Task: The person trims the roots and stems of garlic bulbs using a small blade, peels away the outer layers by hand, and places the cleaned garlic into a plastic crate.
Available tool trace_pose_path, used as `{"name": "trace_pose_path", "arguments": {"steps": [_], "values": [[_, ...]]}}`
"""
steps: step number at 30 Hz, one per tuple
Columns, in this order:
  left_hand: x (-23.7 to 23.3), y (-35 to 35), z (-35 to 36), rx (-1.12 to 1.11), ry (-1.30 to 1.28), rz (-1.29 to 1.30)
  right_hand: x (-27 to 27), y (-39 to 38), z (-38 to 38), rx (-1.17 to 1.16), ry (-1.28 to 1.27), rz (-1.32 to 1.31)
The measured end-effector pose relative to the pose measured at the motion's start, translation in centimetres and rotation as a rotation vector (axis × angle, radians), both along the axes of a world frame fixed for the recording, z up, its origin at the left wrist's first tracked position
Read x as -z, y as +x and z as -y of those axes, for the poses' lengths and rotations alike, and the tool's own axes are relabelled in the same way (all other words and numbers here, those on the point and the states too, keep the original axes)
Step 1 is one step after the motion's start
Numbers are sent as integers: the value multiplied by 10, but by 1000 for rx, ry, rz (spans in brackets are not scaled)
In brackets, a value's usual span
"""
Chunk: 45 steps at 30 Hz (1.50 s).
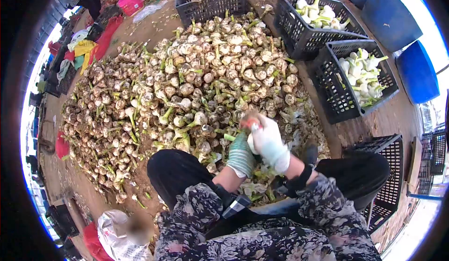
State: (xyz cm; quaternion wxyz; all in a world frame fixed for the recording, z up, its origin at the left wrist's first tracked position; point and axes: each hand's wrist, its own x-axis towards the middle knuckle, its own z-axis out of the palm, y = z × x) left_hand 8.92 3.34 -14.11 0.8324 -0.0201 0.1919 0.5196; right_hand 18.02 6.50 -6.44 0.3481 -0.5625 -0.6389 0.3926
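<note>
I had one bulb in both hands, just at the near edge of the heap, above my knees. My left hand, in the green knit glove, was closed around its lower part. My right hand, in the white glove, was clenched over its top. Something red showed at the right fingertips, and I could not tell whether it was a tool or part of the glove.

Judging by how things lay, I was early in the work. The heap of earthy, untrimmed bulbs was very large and spread wide in front of me. To the right of the heap stood a black crate with a layer of clean white bulbs covering only part of its floor. Beyond it, at the heap's far right, a second crate held a similar small lot. The crate at the far side of the heap looked almost bare. Pale peelings lay at the heap's near right edge, beside my hands. So I reckoned a few dozen were cleaned and nearly the whole heap was left, with the bulb in my hands not yet in a crate
</note>
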Motion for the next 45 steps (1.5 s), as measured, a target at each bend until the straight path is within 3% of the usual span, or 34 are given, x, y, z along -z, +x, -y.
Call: {"name": "trace_pose_path", "arguments": {"steps": [2, 3, 6, 8, 10, 11, 12, 14, 15, 17, 18, 19, 20, 21, 22, 25, 27, 28, 30, 32, 34, 35, 36, 38, 39, 40, 41, 42, 44, 45], "values": [[-44, 8, -2, -116, -213, -371, 3, 1, -21, 134, -426, -481], [-45, 7, -2, -85, -284, -382, 1, 7, -25, 157, -485, -504], [-64, -2, -8, -35, -182, -390, 19, 23, -22, 73, -308, -451], [-54, -6, -11, -52, -155, -328, -3, 26, -13, -10, -197, -537], [-46, -4, -15, 168, -197, -422, -19, 22, 1, -121, 62, -385], [-27, 2, -5, 164, -15, -470, -18, 20, 4, -169, 261, -159], [-8, 0, 1, 293, -42, -415, -21, 21, 4, -159, 166, -77], [-22, 7, -1, 212, -225, -455, -26, 17, 1, -104, 28, 169], [-12, 10, 0, 213, -226, -458, -31, 13, -2, -103, 27, 167], [-3, 16, -3, -174, -31, -526, -41, 8, -11, -261, -19, 658], [1, 15, 2, -169, -32, -527, -19, 10, -19, -257, -23, 657], [-27, 11, 3, 28, 104, -864, 22, 13, -29, -154, -90, 267], [-44, 7, 1, 232, 248, -1195, 19, 13, -37, -48, -149, -125], [-39, 3, -4, 195, -43, -800, 9, 41, -36, -109, -532, -575], [-38, -3, -3, 144, -57, -633, 0, 49, -35, -96, -392, -659], [-30, -14, -9, 198, -213, -436, -28, 71, -18, -233, -237, -697], [-46, -11, -13, 343, -241, -612, -43, 79, -11, -392, -508, -557], [-46, -11, -12, 347, -239, -613, -45, 79, -14, -519, -114, -175], [-46, -14, -10, 328, -144, -331, -42, 76, -9, -601, 76, -36], [-46, -3, -13, 256, -285, -466, -42, 63, 4, -479, 80, -112], [-8, -18, -15, 285, -35, -266, -49, 56, 17, -608, 418, 206], [-9, -5, -17, -3, -299, -274, -42, 54, 27, -798, 428, 227], [-11, -8, -18, -14, -191, -289, -38, 59, 38, -928, 351, 329], [-40, -15, -19, -39, -289, -514, -38, 75, 25, -818, -305, 391], [-57, -9, -19, -44, -272, -601, -28, 82, 18, -596, -434, 195], [-70, 0, -18, -51, -260, -687, 16, 87, 26, -339, -245, -283], [-68, 9, -16, -82, -186, -688, -5, 75, 25, -350, -294, -264], [-69, 14, -14, 22, -154, -819, -27, 57, 22, -356, -336, -247], [-66, 12, -15, -6, -197, -733, -14, 54, 26, -277, -238, -246], [-62, 5, -14, -31, -149, -729, 7, 61, 24, -250, -409, -568]]}}
